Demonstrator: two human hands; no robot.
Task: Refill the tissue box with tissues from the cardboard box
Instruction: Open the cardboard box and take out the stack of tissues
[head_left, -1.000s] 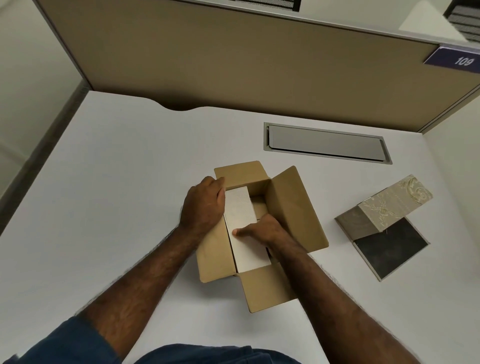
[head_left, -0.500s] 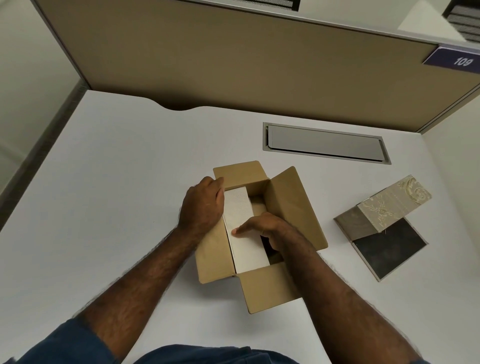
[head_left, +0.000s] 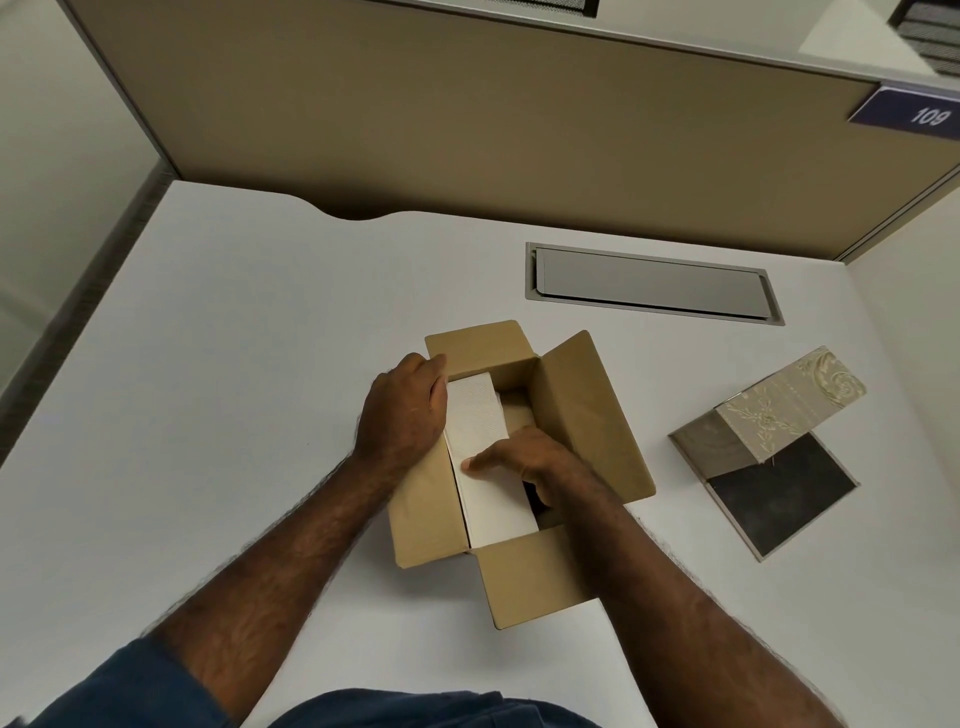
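The tissue stack (head_left: 480, 457) is being gripped inside the cardboard box (head_left: 582, 415), left hand (head_left: 402, 410) curled, right hand (head_left: 530, 460) pinching; lifting toward the opened tissue box (head_left: 763, 431) is probably needed next.

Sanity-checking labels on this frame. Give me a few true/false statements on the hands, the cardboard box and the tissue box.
1. The cardboard box has its flaps open. True.
2. The tissue stack lies on the desk beside the cardboard box. False: it is inside the box, along its left wall.
3. The right hand has its thumb on top of the tissue stack. True; its fingers reach down on the stack's right side.
4. The left hand rests on the tissue box. False: it is at the stack's left side, by the carton's left wall.
5. The tissue box is closed. False: its patterned lid stands open.
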